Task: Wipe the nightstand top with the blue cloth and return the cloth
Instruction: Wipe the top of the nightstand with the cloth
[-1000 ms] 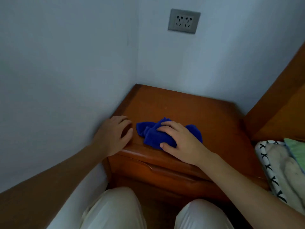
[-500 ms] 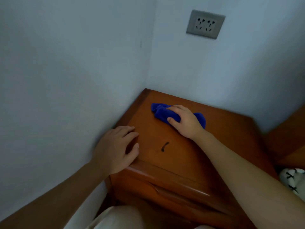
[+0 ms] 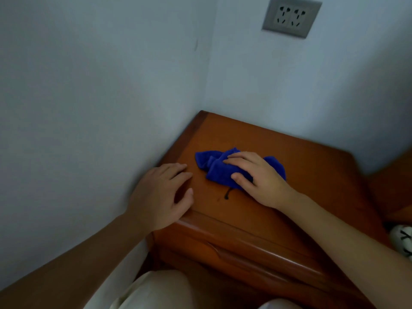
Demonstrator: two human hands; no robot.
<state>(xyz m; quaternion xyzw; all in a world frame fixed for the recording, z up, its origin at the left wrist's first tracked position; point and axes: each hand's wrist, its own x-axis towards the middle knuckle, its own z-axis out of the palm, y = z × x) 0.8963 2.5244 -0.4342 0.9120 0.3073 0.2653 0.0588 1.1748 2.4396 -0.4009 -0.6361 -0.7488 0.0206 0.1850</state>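
Observation:
A crumpled blue cloth (image 3: 217, 167) lies on the top of the brown wooden nightstand (image 3: 301, 175), left of its middle. My right hand (image 3: 256, 178) lies on the cloth with fingers spread over it and the thumb against its near edge, pressing it onto the wood. A small dark mark (image 3: 227, 194) shows on the top just in front of the cloth. My left hand (image 3: 165, 195) rests on the nightstand's front left corner with relaxed fingers, holding nothing.
The nightstand sits in a corner between two pale walls. A grey double socket (image 3: 291, 16) is on the back wall. A drawer front (image 3: 256, 253) runs below the top. Wooden bed frame (image 3: 392, 192) and patterned bedding (image 3: 403, 241) lie at the right. My knees are at the bottom.
My right hand drew the cloth back from the far left part of the top toward me, up to the dark mark. The left hand stayed on the corner.

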